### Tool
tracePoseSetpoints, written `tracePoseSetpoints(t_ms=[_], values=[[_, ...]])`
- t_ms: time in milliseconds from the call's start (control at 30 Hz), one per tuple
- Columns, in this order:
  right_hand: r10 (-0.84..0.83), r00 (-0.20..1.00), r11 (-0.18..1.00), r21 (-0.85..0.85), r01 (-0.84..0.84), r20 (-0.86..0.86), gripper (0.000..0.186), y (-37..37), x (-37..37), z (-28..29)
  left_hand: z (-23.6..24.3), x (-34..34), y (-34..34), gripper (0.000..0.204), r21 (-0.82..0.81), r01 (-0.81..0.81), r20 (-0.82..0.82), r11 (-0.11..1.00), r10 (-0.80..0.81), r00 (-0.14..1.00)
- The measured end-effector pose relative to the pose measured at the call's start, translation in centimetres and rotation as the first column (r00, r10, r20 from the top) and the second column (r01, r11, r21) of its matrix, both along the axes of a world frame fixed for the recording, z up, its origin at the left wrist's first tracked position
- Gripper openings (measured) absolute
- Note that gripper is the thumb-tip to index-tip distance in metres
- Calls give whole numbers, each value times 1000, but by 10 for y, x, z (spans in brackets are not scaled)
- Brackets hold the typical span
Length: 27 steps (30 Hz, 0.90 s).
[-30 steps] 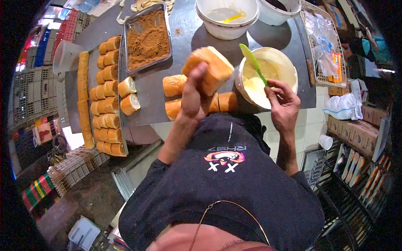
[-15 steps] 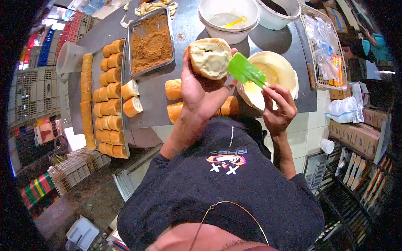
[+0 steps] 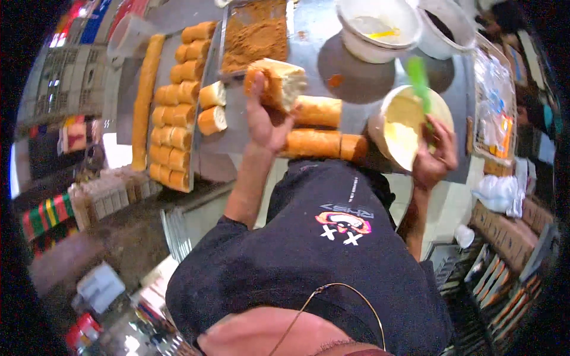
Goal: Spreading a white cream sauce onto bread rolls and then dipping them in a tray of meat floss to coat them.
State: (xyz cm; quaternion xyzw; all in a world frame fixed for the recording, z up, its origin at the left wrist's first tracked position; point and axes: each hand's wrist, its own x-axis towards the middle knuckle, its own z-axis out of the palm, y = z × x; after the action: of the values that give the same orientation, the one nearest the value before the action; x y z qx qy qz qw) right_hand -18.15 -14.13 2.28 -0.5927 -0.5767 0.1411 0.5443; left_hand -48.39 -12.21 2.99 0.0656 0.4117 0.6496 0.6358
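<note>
My left hand is closed round a piece of bread, its pale cream-smeared face turned to the right, near the tray of brown crumbs. In my right hand is a green spatula, blade up and blurred by motion. That hand is over the right part of a white bowl holding pale yellow cream. Between my hands lie uncut-looking bread rolls at the table's near edge. Two bread pieces with pale faces stand left of my left hand.
A tray of bread pieces in rows lies on the left, beside a long bread strip. At the back stand a white tub with a yellow utensil and a tub with dark contents. A basket of plastic bags sits right.
The spatula has left the bread and moved right, over the bowl, its blade now upright. My left hand has tilted the bread and drawn it left toward the crumb tray. The view has shifted.
</note>
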Motion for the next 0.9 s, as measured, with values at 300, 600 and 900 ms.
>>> tracePoseSetpoints(t_ms=[300,600,900], values=[[-20,997,996,-88,27,76,26,7,43,29,-109,-193,9,63,-469,57,-612,882,-277,-741],[48,895,896,-415,158,443,18,5,41,64,-101,-112,6,87,-380,586,-837,715,3,-547],[578,630,727,-678,-108,519,11,25,20,12,-144,-98,41,59,-518,585,-723,624,46,-689]])
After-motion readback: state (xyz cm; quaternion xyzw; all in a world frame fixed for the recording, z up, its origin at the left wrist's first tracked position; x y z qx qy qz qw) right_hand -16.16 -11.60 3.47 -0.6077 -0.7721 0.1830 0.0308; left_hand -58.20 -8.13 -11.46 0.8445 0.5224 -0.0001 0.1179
